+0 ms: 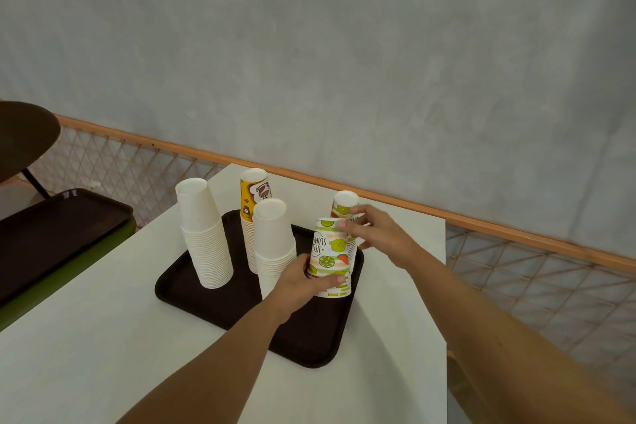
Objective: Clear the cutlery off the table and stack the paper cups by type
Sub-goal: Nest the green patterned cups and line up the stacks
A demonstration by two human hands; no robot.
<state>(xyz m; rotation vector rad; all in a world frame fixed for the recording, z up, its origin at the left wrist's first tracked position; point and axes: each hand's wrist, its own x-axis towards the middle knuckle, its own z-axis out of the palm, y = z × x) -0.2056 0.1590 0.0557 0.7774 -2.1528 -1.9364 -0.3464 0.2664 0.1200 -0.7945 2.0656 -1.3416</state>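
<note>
Well left of the left fingers, off the bench: dark round tabletop, and below it a dark empty tray on a green stand.

Nearer, on the white bench: brown tray bearing every cup stack, all upside down. Left of the left fingers, a tall plain white stack, leaning. Beyond them, a yellow coffee-print stack with brown beans and a cup drawing; no legible writing. Just beside the left hand, a second white stack, partly hiding the yellow one.

Clamped in the left fingers, curled round its lower rims: lime-print stack, printed upside down "HELLO SUM…", the rest hidden round the curve. Base at the tray; whether touching or lifted, cannot tell.

Directly behind it, the rear lime-print stack, with only the top cup clear above the right hand. Right fingers curled round this stack's side, the thumb tip at the top edge of the front stack.

Right of the right fingers, beyond the bench edge: orange rail over diamond mesh fencing, a grey wall behind.
</note>
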